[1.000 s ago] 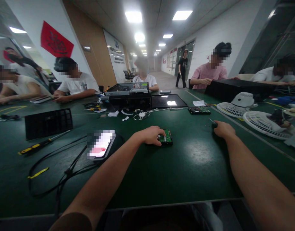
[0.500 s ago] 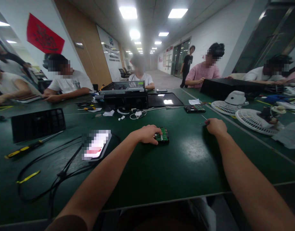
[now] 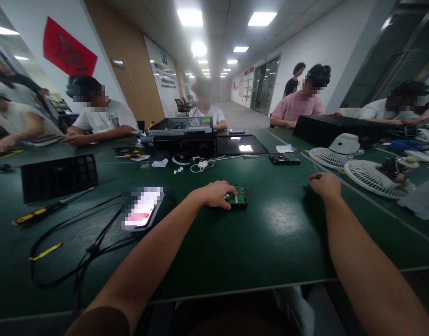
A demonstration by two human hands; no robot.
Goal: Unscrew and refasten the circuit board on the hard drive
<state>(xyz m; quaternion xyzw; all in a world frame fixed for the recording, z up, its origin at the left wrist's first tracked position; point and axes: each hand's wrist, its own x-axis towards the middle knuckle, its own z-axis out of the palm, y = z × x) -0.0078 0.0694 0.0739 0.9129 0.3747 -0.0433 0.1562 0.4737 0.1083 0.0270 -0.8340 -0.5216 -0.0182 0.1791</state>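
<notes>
A small green circuit board with a black edge point(image 3: 240, 197) lies on the dark green table point(image 3: 256, 247). My left hand point(image 3: 219, 194) grips it from the left, fingers over its top and thumb at the near edge. To the right, my right hand point(image 3: 325, 185) is closed around a thin screwdriver-like tool point(image 3: 316, 169), whose shaft points up and away. Most of that tool is hidden in the fingers. The right hand hovers over the table, apart from the board.
Beyond the hands lie a second board point(image 3: 284, 158), a white cable point(image 3: 202, 165) and an open black case point(image 3: 182, 142). White fan parts point(image 3: 371, 177) are at right. At left are a phone point(image 3: 144, 208), black cables, a yellow-black screwdriver point(image 3: 39, 213) and a black panel point(image 3: 60, 178). People sit around.
My right hand has moved a little to the right with the thin tool, whose shaft now points more upward. My left hand stays on the board. A standing person in the background has moved right.
</notes>
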